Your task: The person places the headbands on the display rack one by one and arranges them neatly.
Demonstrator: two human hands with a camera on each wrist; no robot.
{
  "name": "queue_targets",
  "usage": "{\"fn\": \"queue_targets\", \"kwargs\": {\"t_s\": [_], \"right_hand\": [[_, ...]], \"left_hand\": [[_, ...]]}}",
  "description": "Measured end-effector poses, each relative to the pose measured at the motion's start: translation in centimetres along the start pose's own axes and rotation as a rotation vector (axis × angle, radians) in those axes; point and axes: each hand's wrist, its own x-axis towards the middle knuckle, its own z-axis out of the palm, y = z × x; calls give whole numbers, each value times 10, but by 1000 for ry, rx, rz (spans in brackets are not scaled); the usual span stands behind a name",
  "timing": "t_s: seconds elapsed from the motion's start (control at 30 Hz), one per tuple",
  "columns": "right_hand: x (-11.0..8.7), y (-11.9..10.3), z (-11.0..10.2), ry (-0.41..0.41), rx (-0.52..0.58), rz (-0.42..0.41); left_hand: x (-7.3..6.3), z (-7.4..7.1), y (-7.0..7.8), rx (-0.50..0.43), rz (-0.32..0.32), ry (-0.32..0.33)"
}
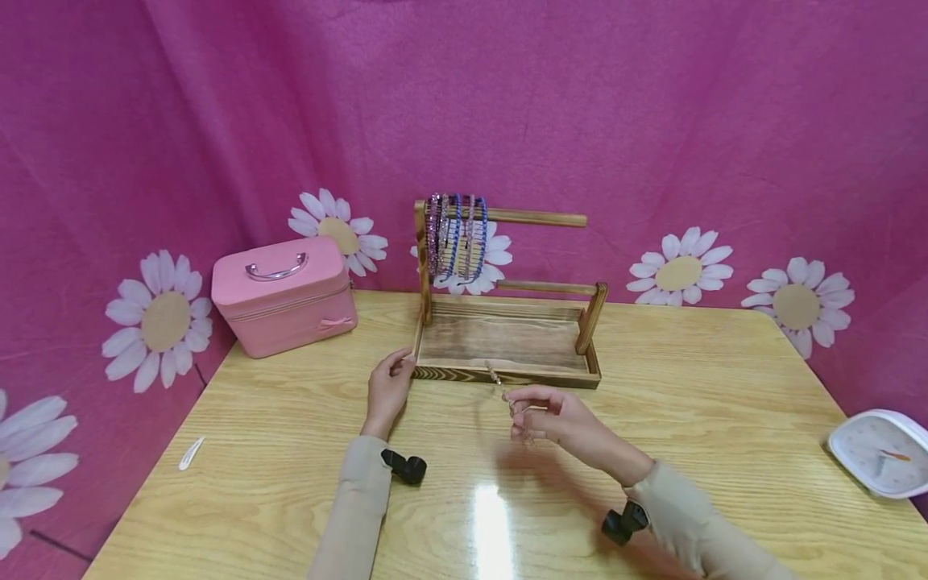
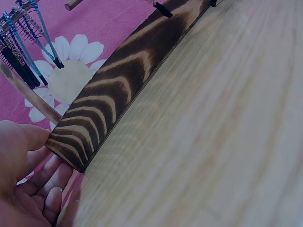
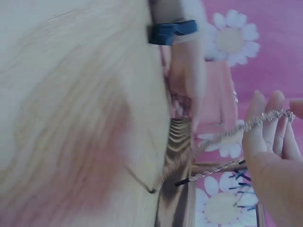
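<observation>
At the front left corner of a wooden rack with a tray base (image 1: 507,376), my left hand (image 1: 389,391) grips the frame, thumb on the edge and fingers curled beside it in the left wrist view. My right hand (image 1: 561,423) pinches a sparkly beaded headband (image 1: 496,379) in front of the tray. In the right wrist view the headband (image 3: 246,126) spreads from the fingertips, its dark tips near the rack's front edge; it is partly blurred. Several headbands (image 1: 456,242), purple, blue and silvery, hang at the left end of the rack's upper bar (image 1: 536,217).
A pink case (image 1: 279,294) with a metal handle stands at the table's back left. On the left lies a white hair clip (image 1: 191,453). A white clock (image 1: 879,451) sits at the right edge. Behind the table hangs a pink daisy-print cloth (image 1: 652,121).
</observation>
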Motion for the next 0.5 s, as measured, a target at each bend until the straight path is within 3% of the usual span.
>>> {"fn": "queue_targets", "kwargs": {"t_s": [0.27,0.5], "right_hand": [[-7,-8,-15,75,58,-105],[-19,-21,-28,175,82,-92]], "left_hand": [[2,1,-2,-7,1,4],[3,1,-3,-1,-8,3]]}}
